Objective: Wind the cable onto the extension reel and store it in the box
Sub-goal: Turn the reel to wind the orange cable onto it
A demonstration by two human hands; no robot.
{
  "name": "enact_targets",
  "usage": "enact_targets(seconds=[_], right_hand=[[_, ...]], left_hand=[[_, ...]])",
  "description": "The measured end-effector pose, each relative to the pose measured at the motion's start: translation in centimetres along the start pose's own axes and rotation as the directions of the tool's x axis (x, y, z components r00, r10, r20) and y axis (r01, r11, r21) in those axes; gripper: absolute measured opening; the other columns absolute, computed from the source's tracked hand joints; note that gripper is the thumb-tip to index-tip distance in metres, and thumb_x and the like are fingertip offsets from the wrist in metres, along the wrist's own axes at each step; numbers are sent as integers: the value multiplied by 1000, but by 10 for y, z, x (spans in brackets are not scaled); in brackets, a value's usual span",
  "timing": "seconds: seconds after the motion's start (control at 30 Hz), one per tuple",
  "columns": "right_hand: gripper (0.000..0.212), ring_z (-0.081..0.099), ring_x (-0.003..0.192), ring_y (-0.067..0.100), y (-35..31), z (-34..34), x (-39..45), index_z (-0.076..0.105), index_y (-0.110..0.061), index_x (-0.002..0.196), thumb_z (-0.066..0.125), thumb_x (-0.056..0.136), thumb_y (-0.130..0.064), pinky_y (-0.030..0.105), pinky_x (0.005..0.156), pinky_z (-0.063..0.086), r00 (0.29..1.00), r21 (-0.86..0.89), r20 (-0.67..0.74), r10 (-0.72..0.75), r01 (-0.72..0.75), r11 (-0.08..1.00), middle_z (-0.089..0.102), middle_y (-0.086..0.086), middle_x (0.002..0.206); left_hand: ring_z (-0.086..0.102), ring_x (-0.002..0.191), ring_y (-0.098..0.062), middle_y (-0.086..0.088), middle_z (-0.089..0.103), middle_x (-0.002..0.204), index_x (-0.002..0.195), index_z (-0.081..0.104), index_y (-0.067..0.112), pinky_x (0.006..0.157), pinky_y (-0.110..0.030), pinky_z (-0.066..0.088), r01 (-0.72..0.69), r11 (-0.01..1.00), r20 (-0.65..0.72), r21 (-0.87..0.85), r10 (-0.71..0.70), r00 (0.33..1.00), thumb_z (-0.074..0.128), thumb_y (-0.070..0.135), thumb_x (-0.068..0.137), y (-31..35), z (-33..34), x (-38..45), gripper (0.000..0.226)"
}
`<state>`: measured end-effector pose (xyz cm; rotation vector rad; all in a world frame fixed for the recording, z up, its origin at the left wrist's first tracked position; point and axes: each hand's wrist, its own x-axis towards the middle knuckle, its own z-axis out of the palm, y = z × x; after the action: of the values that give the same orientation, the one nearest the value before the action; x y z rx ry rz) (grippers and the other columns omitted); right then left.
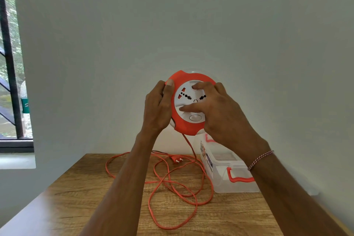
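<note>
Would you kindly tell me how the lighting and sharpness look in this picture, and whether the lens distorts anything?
Head view: soft daylight from the window at left, no harsh glare; the cord reel, left hand and right hand look sharp; the wide lens tilts the window bars and splays the table edges; the plastic box label is too blurred to read.

Both forearms are bare, and a thin red-and-white twisted thread bracelet (260, 159) circles the right wrist (255, 149).
</note>
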<state>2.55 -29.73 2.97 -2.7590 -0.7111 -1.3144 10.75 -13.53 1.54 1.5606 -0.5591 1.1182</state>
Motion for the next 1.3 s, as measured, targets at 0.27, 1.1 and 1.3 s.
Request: enact_targets(seconds=[0.27, 1.1, 1.3], right_hand=[[61, 45, 117, 29, 0, 8, -2, 53, -41, 129, 77, 72, -38, 43, 89, 50, 995, -52, -76, 62, -66, 996, 50, 10, 132], [52, 34, 130, 29, -3, 0, 0, 60, -36, 123, 77, 74, -29, 46, 99, 43, 1000, -2, 0, 15, -15, 1000, 41, 5, 144], [59, 40, 125, 28, 1, 4, -1, 55, -42, 126, 77, 72, -37, 44, 94, 47, 1000, -78, 2, 27, -27, 997, 45, 5, 139]], left_hand=[[69, 68, -12, 4, 69, 80, 95, 60, 7, 59, -26, 60, -20, 999, 12, 29, 19, 1000, 39, 43, 99, 1, 2, -1, 42], [67, 65, -7, 9, 67, 76, 94, 60, 7, 56, -17, 55, -13, 1000, 10, -1, 13, 1000, 40, 42, 99, 0, 1, 0, 41], [68, 68, -5, 14, 67, 79, 94, 59, 12, 58, -16, 56, -32, 999, 22, 35, 32, 999, 40, 41, 100, -2, 1, 0, 35]])
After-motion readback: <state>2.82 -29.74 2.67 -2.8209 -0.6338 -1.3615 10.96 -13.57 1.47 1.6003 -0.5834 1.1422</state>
